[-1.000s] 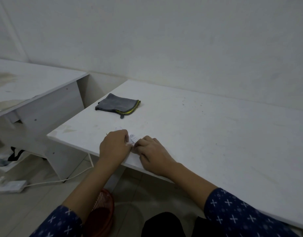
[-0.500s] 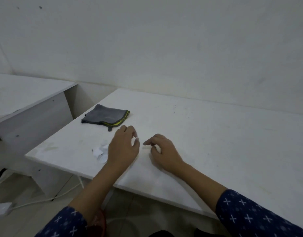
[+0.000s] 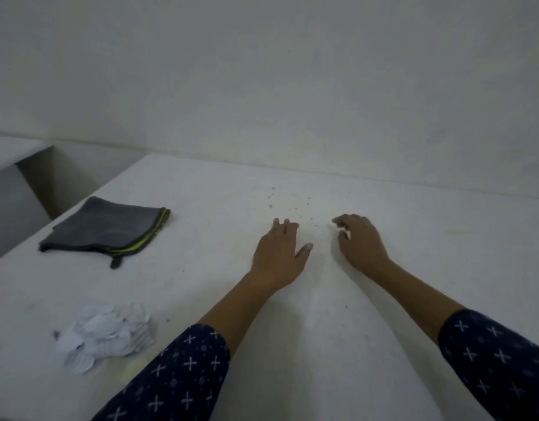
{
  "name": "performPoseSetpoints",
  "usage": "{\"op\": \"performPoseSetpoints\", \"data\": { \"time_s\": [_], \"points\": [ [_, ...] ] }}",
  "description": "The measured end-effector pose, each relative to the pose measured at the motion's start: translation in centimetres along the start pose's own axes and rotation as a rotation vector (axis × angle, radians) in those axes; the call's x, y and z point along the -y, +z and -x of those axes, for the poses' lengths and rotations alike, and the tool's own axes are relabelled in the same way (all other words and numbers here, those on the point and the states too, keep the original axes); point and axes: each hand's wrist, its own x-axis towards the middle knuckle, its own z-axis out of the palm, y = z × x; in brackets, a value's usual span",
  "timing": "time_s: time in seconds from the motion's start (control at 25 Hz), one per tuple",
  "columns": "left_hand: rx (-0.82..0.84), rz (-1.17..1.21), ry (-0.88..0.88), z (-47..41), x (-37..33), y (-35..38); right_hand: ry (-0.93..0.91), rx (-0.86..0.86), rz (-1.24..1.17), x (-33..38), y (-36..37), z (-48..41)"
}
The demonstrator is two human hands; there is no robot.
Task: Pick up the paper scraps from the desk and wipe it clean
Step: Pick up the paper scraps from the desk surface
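A heap of white paper scraps (image 3: 107,334) lies on the white desk (image 3: 338,314) near its front left. A folded grey cloth (image 3: 110,230) with a yellow-green edge rests at the far left of the desk. My left hand (image 3: 280,253) lies flat on the desk in the middle, fingers spread, holding nothing. To its right, my right hand (image 3: 361,241) hovers low with fingers curled loosely and apart, also with nothing in it. Small dark specks (image 3: 289,205) dot the desk just beyond both hands.
A white wall (image 3: 292,86) runs along the desk's far edge. A second white desk (image 3: 7,153) stands at the far left, with a gap between the two desks.
Both hands have moved away from the scraps and reached farther across the desk toward the wall. The scrap heap is left behind at the front left. The view has moved closer over the desk.
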Motion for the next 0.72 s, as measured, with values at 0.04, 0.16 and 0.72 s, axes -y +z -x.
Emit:
{"op": "performPoseSetpoints", "data": {
  "time_s": [0.04, 0.16, 0.72],
  "points": [
    [0.009, -0.002, 0.01, -0.6, -0.3, 0.5, 0.025, 0.006, 0.055, -1.3, -0.3, -0.7],
    [-0.03, -0.064, 0.031, -1.2, -0.2, 1.9, 0.068, 0.055, 0.134, -4.5, -1.7, -2.5],
    [-0.117, -0.063, 0.037, -1.5, -0.1, 2.7, -0.167, 0.363, 0.064, -7.8, -5.7, -5.7]
  ]
}}
